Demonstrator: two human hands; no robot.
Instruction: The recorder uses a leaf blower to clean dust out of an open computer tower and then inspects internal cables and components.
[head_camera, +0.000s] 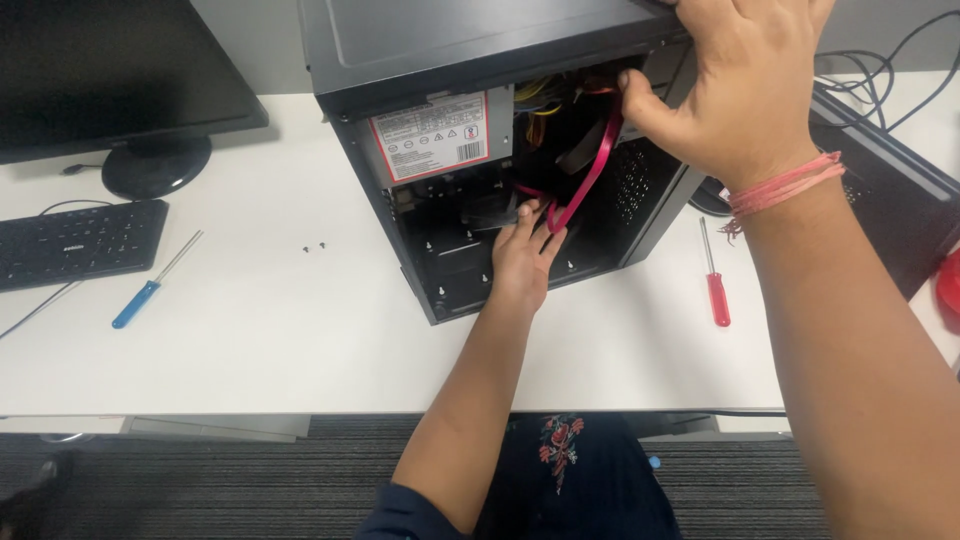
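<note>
White desk (300, 330) bears an open black computer case (480, 60) over dark carpet (200, 480).

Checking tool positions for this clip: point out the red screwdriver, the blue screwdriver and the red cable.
red screwdriver (718, 297), head view, on its handle.
blue screwdriver (135, 305), head view, on its handle.
red cable (596, 165), head view, mid-length inside the case.

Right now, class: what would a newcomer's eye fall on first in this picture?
First, the open black computer case in the middle of the white desk, with the left hand reaching inside at a red flat cable and the right hand gripping the case's top edge. Next, two screwdrivers: a blue-handled one on the left by the keyboard, a red-handled one on the right.
</note>
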